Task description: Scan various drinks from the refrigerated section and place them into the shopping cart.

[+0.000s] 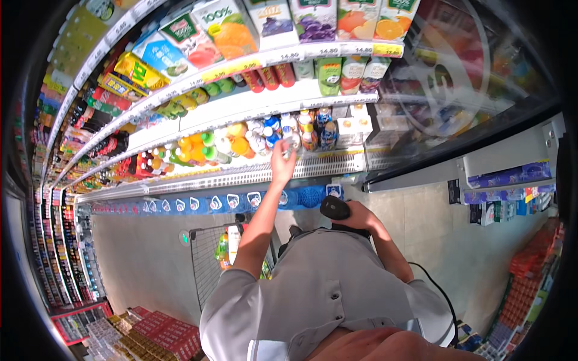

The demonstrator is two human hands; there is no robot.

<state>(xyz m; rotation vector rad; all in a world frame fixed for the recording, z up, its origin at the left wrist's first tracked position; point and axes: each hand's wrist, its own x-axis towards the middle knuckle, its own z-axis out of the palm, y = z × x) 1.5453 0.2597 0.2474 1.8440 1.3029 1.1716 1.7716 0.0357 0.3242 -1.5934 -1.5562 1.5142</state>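
My left hand (283, 164) reaches up to the front of the lowest chilled shelf. Its fingertips meet a clear or whitish bottle (294, 141); how firmly they close on it I cannot tell. Just left of the fingers are blue bottles with white caps (272, 131). To the right stand small patterned bottles (309, 139) and white cartons (347, 129). Close to my waist, my right hand (359, 216) grips a black handheld device (335, 207), whose lower part is hidden.
A glass door (451, 90) stands swung out on the right. Large blue water bottles (216, 202) line the floor beneath the cooler. A wire shopping cart (210, 259) with goods is at my left. Stacked boxes (162, 334) lie behind it, and a black cable (440, 289) hangs at my right.
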